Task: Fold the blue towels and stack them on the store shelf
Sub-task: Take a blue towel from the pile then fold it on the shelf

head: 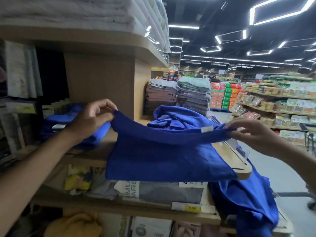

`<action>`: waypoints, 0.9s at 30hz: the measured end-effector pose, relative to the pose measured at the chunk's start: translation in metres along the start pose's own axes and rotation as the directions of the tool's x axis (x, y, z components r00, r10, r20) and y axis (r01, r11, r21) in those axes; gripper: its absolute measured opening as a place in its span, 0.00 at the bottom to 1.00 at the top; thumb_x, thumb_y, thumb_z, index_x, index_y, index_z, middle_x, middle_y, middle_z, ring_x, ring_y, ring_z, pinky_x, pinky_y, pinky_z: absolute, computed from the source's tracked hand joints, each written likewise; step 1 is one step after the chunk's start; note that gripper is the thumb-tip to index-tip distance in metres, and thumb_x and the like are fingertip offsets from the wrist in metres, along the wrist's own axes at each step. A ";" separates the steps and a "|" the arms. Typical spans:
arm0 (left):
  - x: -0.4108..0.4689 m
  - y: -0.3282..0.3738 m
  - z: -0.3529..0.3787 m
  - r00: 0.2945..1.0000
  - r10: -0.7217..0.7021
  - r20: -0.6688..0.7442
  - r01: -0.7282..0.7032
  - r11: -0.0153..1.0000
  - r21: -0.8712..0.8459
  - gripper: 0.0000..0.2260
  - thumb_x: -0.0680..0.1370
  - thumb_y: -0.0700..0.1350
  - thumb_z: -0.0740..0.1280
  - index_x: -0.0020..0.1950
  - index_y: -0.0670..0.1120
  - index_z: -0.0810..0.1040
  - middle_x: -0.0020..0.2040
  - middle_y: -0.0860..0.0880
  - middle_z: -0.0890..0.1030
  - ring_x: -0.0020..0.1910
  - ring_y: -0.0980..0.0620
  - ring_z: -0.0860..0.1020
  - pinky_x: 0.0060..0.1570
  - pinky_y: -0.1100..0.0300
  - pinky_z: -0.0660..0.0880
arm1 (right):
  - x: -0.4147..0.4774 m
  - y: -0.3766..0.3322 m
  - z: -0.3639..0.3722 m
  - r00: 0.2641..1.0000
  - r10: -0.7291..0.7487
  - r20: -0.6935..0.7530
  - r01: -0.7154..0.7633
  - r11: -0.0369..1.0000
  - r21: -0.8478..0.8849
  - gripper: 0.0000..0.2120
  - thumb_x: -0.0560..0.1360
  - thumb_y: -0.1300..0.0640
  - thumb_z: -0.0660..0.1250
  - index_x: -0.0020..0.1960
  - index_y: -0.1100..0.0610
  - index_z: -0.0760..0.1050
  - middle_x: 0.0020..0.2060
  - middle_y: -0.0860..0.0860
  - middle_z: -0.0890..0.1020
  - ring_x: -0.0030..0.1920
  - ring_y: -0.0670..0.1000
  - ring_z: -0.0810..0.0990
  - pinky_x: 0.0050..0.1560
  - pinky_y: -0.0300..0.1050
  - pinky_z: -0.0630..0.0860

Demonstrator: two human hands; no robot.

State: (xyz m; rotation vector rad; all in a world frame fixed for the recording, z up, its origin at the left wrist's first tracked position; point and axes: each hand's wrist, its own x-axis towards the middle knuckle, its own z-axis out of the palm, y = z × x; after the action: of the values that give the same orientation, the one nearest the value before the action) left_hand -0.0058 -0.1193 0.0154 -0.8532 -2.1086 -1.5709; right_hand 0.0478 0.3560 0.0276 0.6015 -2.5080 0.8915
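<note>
**Mid-fold: towel held by two top corners**

At centre frame, over the wooden shelf (239, 158), a blue towel (162, 158) hangs stretched between both hands. Left hand (92, 117) pinches the left corner, fingers closed on cloth; right hand (248, 132) pinches the right corner likewise. Fabric: soft, limp, sagging at the top edge — white tag near the right. Folded stack (71, 120) sits centre-left; unfolded heap (177, 118) behind. Judged next: bring the corners together, edges matched — droop may skew the fold.
</note>
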 end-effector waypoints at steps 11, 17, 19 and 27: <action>-0.058 -0.002 0.019 0.985 0.013 0.170 -0.064 0.952 0.298 0.08 0.78 0.50 0.63 0.53 0.54 0.80 0.44 0.50 0.85 0.45 0.52 0.84 0.48 0.64 0.76 | -0.031 -0.031 0.034 0.974 -0.100 0.202 0.154 0.949 -0.274 0.21 0.79 0.31 0.57 0.48 0.43 0.82 0.53 0.37 0.80 0.57 0.41 0.79 0.57 0.39 0.72; 0.008 -0.008 0.097 0.975 -0.181 0.132 0.070 0.804 0.591 0.15 0.83 0.48 0.59 0.67 0.49 0.77 0.66 0.49 0.80 0.64 0.51 0.77 0.66 0.54 0.71 | 0.051 -0.059 0.134 0.948 0.028 0.318 0.084 0.939 -0.334 0.24 0.84 0.44 0.57 0.76 0.52 0.68 0.75 0.47 0.70 0.75 0.48 0.66 0.72 0.42 0.62; 0.006 -0.021 0.115 0.934 -0.310 0.176 0.079 0.661 0.746 0.19 0.84 0.53 0.56 0.73 0.48 0.71 0.74 0.47 0.72 0.72 0.47 0.70 0.71 0.50 0.66 | 0.061 -0.058 0.155 0.930 0.117 0.347 0.042 0.907 -0.419 0.28 0.84 0.43 0.56 0.80 0.55 0.61 0.79 0.50 0.63 0.79 0.51 0.60 0.77 0.50 0.58; -0.019 -0.036 0.116 0.835 -0.490 0.251 0.028 0.493 0.869 0.32 0.82 0.65 0.46 0.83 0.53 0.49 0.83 0.56 0.48 0.81 0.57 0.46 0.79 0.52 0.44 | 0.021 -0.027 0.130 0.859 0.374 0.349 -0.124 0.814 -0.567 0.47 0.74 0.23 0.44 0.83 0.50 0.47 0.83 0.45 0.49 0.82 0.46 0.46 0.78 0.47 0.46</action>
State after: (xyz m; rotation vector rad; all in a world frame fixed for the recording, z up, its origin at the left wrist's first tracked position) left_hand -0.0085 -0.0206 -0.0577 -0.5526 -3.0198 -0.1873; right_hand 0.0149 0.2450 -0.0411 0.3000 -3.1269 0.0885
